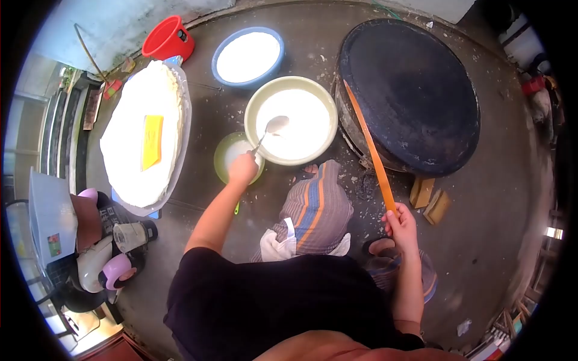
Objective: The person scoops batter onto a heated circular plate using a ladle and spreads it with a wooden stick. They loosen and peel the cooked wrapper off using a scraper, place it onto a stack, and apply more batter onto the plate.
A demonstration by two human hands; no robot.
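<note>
Nearest, in black shirt (271, 295), holds left hand (243, 168) and right hand (401, 227) apart. With left, grips a ladle (277, 124) over the cream bowl (250, 117), perhaps for catching drips inside; with right, clamps a wooden stick (371, 149) by its near end, likely for reach to the black griddle (415, 96).

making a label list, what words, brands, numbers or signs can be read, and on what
None can be read.
Red bucket, label: too small.
Pale panel, green-and-red sticker: too small.
Dark item, white lettering: too blurred.
Flat yellow piece, faint marks: too blurred.
</note>
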